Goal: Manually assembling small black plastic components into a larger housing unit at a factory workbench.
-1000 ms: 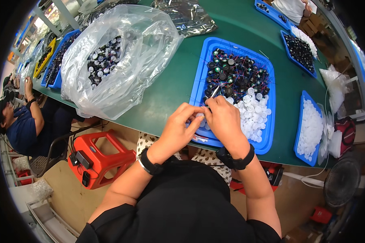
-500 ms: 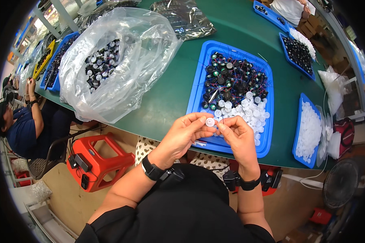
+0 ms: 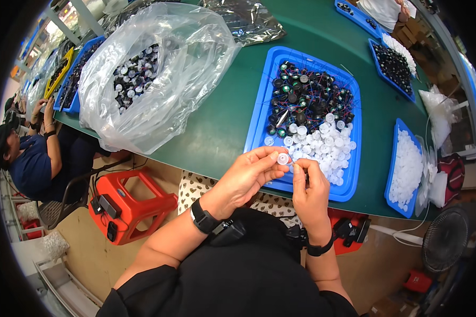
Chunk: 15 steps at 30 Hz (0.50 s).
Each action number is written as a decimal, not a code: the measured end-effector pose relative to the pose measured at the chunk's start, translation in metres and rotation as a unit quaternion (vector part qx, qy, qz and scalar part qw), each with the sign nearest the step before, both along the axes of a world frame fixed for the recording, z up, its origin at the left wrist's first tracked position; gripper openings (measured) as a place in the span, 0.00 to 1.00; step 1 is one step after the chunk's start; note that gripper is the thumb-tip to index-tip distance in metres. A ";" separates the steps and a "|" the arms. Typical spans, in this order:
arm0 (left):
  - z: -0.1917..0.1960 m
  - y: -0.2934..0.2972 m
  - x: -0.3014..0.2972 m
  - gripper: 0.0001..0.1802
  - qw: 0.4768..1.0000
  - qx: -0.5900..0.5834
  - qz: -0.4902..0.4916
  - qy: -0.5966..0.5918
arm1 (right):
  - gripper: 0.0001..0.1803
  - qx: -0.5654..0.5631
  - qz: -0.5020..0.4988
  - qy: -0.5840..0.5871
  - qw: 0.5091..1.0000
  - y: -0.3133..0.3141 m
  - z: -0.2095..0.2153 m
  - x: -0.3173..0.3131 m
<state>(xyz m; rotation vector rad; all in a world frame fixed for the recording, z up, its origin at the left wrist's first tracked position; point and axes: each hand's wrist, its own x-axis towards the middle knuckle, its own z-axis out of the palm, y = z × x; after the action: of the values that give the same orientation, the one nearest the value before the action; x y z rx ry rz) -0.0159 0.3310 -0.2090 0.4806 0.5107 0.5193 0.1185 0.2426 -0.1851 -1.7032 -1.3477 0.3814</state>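
Note:
Between my left hand's (image 3: pixel 243 178) thumb and fingers is a small translucent white round cap (image 3: pixel 283 158), its face turned up. Close beside it, the thumb and forefinger of my right hand (image 3: pixel 312 190) pinch together; whatever they grip is too small to make out. Both hands are over the near edge of a blue tray (image 3: pixel 356 137). Inside it, black round parts (image 3: pixel 301 100) with thin red and blue wires and some green faces fill the far half. Loose white caps (image 3: pixel 325 148) are heaped in the near half.
A large clear plastic bag (image 3: pixel 195 90) of black and white parts lies left on the green table (image 3: pixel 195 137). Another blue tray (image 3: pixel 404 169) of white pieces stands right. Red stools (image 3: pixel 129 206) and a fan (image 3: pixel 445 238) are below. A co-worker (image 3: pixel 31 158) sits far left.
Both hands have moved slightly right, the cap still in my left fingers. My right hand has turned more upright, its fingertips beside the cap. The view has shifted a little.

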 end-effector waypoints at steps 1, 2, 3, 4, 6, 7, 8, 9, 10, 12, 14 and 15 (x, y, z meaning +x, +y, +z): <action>0.000 0.000 0.001 0.13 1.000 -0.001 0.004 0.000 | 0.02 0.020 -0.005 -0.051 0.998 0.000 -0.001 0.000; 0.000 0.000 0.001 0.12 1.000 -0.002 0.009 0.001 | 0.02 0.020 -0.005 -0.051 0.998 0.000 -0.002 0.000; 0.001 0.000 0.001 0.12 1.000 -0.002 0.009 0.001 | 0.03 0.040 -0.005 -0.075 0.996 0.000 -0.002 0.000; 0.002 0.000 0.001 0.12 1.000 -0.006 0.006 -0.004 | 0.03 0.059 -0.006 -0.100 0.993 0.000 -0.003 0.000; 0.003 0.000 0.002 0.12 1.000 -0.010 0.003 -0.008 | 0.04 0.066 -0.017 -0.098 0.993 -0.002 0.001 -0.002; 0.003 0.000 0.002 0.11 1.000 -0.012 0.002 -0.008 | 0.04 0.072 -0.028 -0.095 0.992 -0.003 0.003 -0.003; 0.003 0.001 0.002 0.11 1.000 -0.014 0.002 -0.008 | 0.04 0.071 -0.028 -0.095 0.993 -0.003 0.004 -0.003; 0.001 0.001 0.001 0.11 1.000 -0.014 0.002 -0.008 | 0.05 0.074 -0.037 -0.105 0.991 -0.003 0.006 -0.004; -0.002 0.001 0.000 0.12 1.000 -0.006 -0.001 -0.014 | 0.05 0.077 -0.047 -0.115 0.989 -0.004 0.007 -0.003; -0.004 0.001 0.000 0.12 1.000 0.002 -0.004 -0.020 | 0.06 0.079 -0.045 -0.131 0.987 -0.005 0.008 -0.003; -0.004 0.001 0.000 0.09 0.999 0.001 -0.003 -0.035 | 0.07 0.080 -0.046 -0.149 0.985 -0.005 0.008 -0.002; -0.003 0.001 0.001 0.09 0.999 0.000 -0.004 -0.035 | 0.07 0.084 -0.047 -0.153 0.983 -0.005 0.008 -0.002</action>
<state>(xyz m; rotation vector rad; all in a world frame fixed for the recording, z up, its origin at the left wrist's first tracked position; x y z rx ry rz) -0.0147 0.3319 -0.2117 0.4632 0.4423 0.5274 0.1168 0.2373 -0.1772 -1.7232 -1.4643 -0.0527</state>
